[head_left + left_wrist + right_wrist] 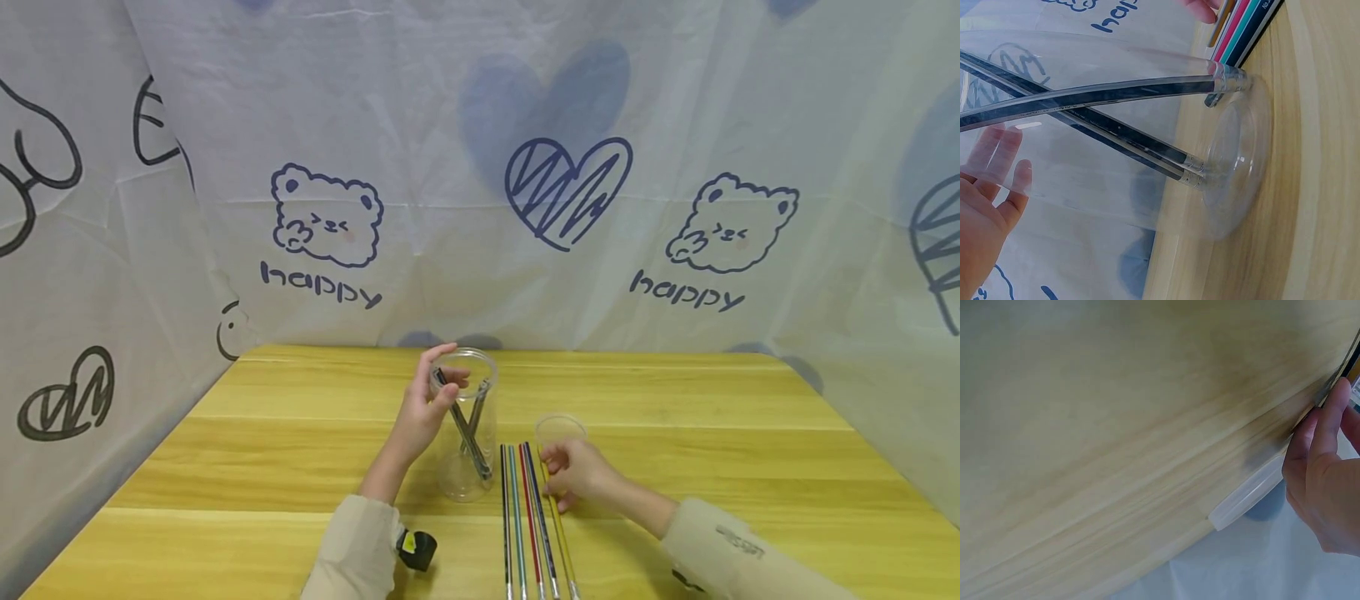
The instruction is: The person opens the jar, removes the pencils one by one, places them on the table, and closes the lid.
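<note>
Pose of your two hands at the wooden surface (262,467). Your left forearm slants up from the lower left; your left hand (422,412), raised, curves its fingers and thumb round the upper part of a clear jar (490,425), whose base rests on the surface. Inside, dark pencils (468,437) lean and cross. Your right forearm reaches in from the lower right; your right hand (581,471) is low, pointing leftward, its bent fingers pinching the yellow pencil (560,537) toward its far end. This pencil slants at the right end of a row; four other pencils (517,517) lie side by side between it and the jar. A clear round lid (561,415) lies just beyond your right hand.
</note>
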{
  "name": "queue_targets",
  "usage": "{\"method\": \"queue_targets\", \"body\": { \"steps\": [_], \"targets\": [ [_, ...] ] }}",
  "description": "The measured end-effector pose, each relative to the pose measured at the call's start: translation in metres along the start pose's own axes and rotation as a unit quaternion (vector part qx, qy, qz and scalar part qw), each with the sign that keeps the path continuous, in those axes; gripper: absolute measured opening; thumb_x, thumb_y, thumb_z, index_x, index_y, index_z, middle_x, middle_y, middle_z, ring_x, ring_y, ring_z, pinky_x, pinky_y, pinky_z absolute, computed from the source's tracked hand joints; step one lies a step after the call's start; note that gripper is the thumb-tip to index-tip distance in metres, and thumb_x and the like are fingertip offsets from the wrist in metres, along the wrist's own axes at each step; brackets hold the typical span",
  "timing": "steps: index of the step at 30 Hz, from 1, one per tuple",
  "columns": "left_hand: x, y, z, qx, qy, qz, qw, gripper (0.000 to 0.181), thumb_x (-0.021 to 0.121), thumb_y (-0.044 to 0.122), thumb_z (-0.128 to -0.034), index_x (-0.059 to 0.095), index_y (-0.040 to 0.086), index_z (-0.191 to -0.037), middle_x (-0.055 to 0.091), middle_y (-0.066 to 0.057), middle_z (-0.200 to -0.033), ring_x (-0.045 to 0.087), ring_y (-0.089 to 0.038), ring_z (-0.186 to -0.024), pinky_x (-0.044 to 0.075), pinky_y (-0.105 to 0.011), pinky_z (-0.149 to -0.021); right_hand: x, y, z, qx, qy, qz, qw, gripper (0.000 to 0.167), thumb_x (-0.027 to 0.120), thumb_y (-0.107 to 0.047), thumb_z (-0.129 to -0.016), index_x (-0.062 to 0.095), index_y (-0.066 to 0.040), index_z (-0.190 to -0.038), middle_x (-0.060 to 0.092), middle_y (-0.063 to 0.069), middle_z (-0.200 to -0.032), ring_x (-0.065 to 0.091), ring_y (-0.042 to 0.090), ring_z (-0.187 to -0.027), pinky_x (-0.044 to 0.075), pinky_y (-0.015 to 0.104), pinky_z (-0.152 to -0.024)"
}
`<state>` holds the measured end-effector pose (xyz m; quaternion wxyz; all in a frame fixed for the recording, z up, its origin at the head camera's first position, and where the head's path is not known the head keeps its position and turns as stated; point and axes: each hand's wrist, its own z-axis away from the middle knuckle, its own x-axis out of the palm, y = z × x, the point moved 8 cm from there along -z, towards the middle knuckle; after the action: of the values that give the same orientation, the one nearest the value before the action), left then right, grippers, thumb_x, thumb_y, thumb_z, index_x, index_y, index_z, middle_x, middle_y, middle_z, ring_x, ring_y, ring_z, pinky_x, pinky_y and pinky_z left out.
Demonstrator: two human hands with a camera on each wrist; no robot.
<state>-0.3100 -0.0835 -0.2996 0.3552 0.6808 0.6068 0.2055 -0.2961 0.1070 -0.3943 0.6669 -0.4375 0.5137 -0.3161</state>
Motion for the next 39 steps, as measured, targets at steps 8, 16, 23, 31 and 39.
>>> {"method": "queue_targets", "body": {
  "steps": [8, 16, 23, 31, 39],
  "targets": [
    [0.000, -0.002, 0.000, 0.003, -0.002, 0.006, 1.0000, 0.075, 0.049, 0.058, -0.0818, 0.031, 0.003, -0.130, 0.055, -0.025, -0.102, 0.053, -0.029, -0.092, 0.043, -0.046, -0.081, 0.001, -0.002, -0.005, -0.014, 0.013, 0.020, 0.9996, 0.038, 0.063, 0.019, -0.065, 0.052, 0.015, -0.101, 0.047, 0.013, -0.079, 0.052, 0.019, -0.056, 0.050, 0.032, -0.047],
    [-0.001, -0.002, 0.000, 0.003, 0.002, 0.002, 1.0000, 0.076, 0.048, 0.059, -0.0812, 0.032, 0.003, -0.130, 0.056, -0.025, -0.100, 0.055, -0.027, -0.090, 0.043, -0.044, -0.081, 0.002, -0.005, -0.005, -0.020, 0.023, 0.034, 0.9990, 0.034, 0.063, 0.020, -0.065, 0.054, 0.016, -0.097, 0.047, 0.013, -0.077, 0.052, 0.018, -0.055, 0.050, 0.031, -0.046],
    [-0.001, -0.003, -0.001, 0.001, 0.001, -0.001, 1.0000, 0.075, 0.048, 0.059, -0.0816, 0.031, 0.004, -0.130, 0.056, -0.024, -0.100, 0.054, -0.028, -0.091, 0.043, -0.043, -0.081, 0.002, -0.006, -0.006, -0.026, 0.021, 0.038, 0.9987, 0.033, 0.063, 0.021, -0.065, 0.054, 0.016, -0.096, 0.048, 0.014, -0.077, 0.052, 0.017, -0.053, 0.050, 0.031, -0.046],
    [-0.001, -0.003, 0.000, 0.000, 0.000, -0.001, 1.0000, 0.074, 0.048, 0.058, -0.0821, 0.031, 0.005, -0.130, 0.056, -0.024, -0.102, 0.055, -0.030, -0.091, 0.043, -0.042, -0.081, -0.009, -0.011, -0.006, -0.041, 0.033, 0.073, 0.9959, 0.034, 0.068, 0.010, -0.067, 0.055, 0.015, -0.099, 0.054, 0.010, -0.079, 0.054, 0.017, -0.065, 0.051, 0.028, -0.053],
    [-0.001, -0.002, 0.000, 0.004, 0.000, -0.004, 1.0000, 0.073, 0.048, 0.058, -0.0827, 0.031, 0.005, -0.131, 0.056, -0.024, -0.102, 0.055, -0.031, -0.092, 0.043, -0.042, -0.081, -0.019, -0.030, -0.006, -0.071, 0.026, 0.072, 0.9945, 0.025, 0.062, 0.006, -0.076, 0.057, 0.013, -0.099, 0.058, 0.008, -0.076, 0.056, 0.017, -0.066, 0.051, 0.032, -0.055]
  ]
}}
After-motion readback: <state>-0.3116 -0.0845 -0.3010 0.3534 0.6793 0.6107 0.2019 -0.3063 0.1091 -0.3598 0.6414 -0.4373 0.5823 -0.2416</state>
